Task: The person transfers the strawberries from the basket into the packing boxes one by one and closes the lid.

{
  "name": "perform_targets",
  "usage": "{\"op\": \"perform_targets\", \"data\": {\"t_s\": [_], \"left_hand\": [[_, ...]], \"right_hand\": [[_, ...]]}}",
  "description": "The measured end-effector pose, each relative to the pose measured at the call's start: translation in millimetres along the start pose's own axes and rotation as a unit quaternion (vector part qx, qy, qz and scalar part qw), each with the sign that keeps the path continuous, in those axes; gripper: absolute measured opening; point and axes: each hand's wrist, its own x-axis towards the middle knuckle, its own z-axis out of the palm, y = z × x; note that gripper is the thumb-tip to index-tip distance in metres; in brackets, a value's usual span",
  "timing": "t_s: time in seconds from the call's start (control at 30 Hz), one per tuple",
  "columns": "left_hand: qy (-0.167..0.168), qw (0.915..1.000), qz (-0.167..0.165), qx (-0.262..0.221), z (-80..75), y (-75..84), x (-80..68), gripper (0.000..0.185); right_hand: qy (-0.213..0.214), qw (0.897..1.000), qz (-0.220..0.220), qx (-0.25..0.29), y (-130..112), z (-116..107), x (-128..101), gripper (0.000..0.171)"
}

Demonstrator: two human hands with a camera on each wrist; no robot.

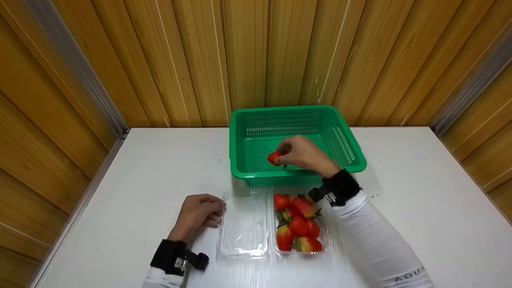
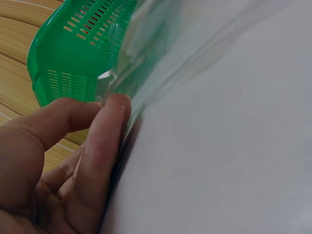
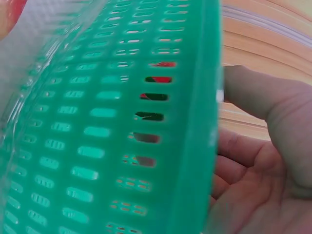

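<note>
While the right hand hangs over the near part of the green basket, its fingertips pinch a single strawberry, red end pointing left, just above the basket's floor by the near wall. Can't tell whether the berry touches the floor. Right wrist view: mostly the basket's slotted wall up close, palm behind the rim, bits of red showing through the slots.

Left hand rests on the tabletop, fingers curled, knuckles against the left edge of the clear clamshell lid. Left wrist view: thumb and a fingertip sit on the lid's corner edge; reads as a light hold on the rim. Basket corner visible behind it.

Clamshell lies open and flat, just in front of the basket:
- left half: lid, nothing in it
- right half: tray with the remaining strawberries piled in, several red, a couple partly yellow-green, leaves on

Basket sits at the back middle of the white tabletop, close to the wood-panel wall. Both wrists wear black straps with cameras; white sleeve on the right arm.
</note>
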Motion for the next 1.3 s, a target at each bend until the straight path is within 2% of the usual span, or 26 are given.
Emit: {"op": "perform_targets", "data": {"t_s": [0.27,0.57,1.0,1.3], "left_hand": [[0.005,0.9999,-0.008,-0.013,1.1,0.8,-0.9,0.018],[0.004,1.0,-0.003,-0.001,0.5,0.4,-0.3,0.016],[0.009,0.9999,-0.003,0.015,-0.6,0.1,0.2,0.016],[0.005,0.9999,-0.004,0.014,-0.5,-0.3,0.4,0.015]], "right_hand": [[0.017,1.0,-0.015,0.001,-11.9,-4.0,-17.7,0.031],[0.027,0.999,-0.025,0.022,-13.2,-7.0,-38.1,0.032],[0.032,0.999,-0.031,0.031,-16.2,-6.4,-55.6,0.033],[0.033,0.998,-0.042,0.016,-18.9,-2.2,-67.8,0.032]]}}
